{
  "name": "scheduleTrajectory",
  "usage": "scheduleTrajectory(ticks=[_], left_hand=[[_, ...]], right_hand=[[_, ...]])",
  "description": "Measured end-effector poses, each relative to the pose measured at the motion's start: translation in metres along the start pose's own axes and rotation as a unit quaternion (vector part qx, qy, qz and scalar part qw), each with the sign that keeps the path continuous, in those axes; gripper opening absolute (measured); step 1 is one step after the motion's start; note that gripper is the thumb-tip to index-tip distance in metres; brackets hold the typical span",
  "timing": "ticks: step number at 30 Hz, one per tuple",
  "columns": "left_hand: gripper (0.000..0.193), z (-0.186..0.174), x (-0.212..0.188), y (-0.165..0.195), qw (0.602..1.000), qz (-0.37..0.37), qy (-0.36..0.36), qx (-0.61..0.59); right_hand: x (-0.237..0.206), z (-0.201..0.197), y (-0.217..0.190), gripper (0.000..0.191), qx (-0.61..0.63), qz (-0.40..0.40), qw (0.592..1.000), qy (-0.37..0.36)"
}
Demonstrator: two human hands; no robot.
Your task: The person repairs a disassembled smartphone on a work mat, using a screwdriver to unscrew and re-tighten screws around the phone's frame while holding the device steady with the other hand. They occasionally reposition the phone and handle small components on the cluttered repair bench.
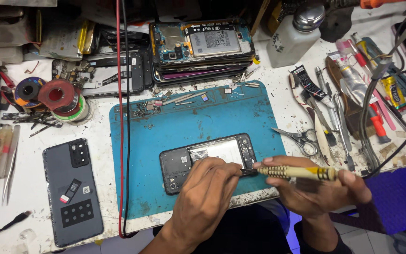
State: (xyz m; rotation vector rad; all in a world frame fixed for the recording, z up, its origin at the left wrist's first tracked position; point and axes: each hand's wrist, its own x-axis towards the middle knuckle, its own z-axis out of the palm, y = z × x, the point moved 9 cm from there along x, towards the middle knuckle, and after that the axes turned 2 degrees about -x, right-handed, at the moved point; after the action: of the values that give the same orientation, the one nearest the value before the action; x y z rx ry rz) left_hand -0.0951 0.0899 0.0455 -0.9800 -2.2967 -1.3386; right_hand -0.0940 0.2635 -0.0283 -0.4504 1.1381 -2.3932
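Left hand [206, 192]: rests on the opened phone [206, 161], fingers curled down over its near edge and pressing it to the blue mat [165, 127]; it steadies rather than lifts.
Right hand [316, 190]: closed around a yellow-handled screwdriver [298, 172], held almost level, its tip meeting the phone's right end.
Opened phone: back removed, dark frame with a pale panel inside, lying flat near the mat's front edge, long side parallel to the worktop's front edge.
Blue mat: centre of the white worktop [29, 197], small screws and parts scattered along its far edge.
Back cover [73, 190]: grey, lying flat near the worktop's front left corner, well apart from the mat.
Stack of phones [202, 49]: at the far edge, behind the mat, top one open with its battery showing.
Scissors [300, 138]: just beside the mat's right edge.
Solder spools [55, 96]: left side, beyond the back cover.
Dispenser bottle [294, 35]: far right, beside the stack.
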Motion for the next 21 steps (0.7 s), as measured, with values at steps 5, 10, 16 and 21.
scheduleTrajectory(ticks=[5,10,16,21], left_hand=[[0.023,0.009,0.005,-0.011,0.999,-0.031,0.002,-0.007],[0.034,0.011,0.003,-0.019,0.998,-0.056,-0.008,0.019],[0.051,0.039,-0.01,-0.006,0.984,0.058,-0.124,0.113],[0.058,0.063,-0.022,-0.001,0.967,0.118,-0.165,0.157]], right_hand=[[-0.008,0.019,-0.037,0.071,-0.551,-0.378,0.714,0.21],[-0.022,-0.003,-0.029,0.076,-0.555,-0.371,0.712,0.219],[-0.018,-0.002,-0.044,0.079,-0.571,-0.364,0.692,0.251],[-0.017,-0.002,-0.043,0.078,-0.578,-0.365,0.681,0.264]])
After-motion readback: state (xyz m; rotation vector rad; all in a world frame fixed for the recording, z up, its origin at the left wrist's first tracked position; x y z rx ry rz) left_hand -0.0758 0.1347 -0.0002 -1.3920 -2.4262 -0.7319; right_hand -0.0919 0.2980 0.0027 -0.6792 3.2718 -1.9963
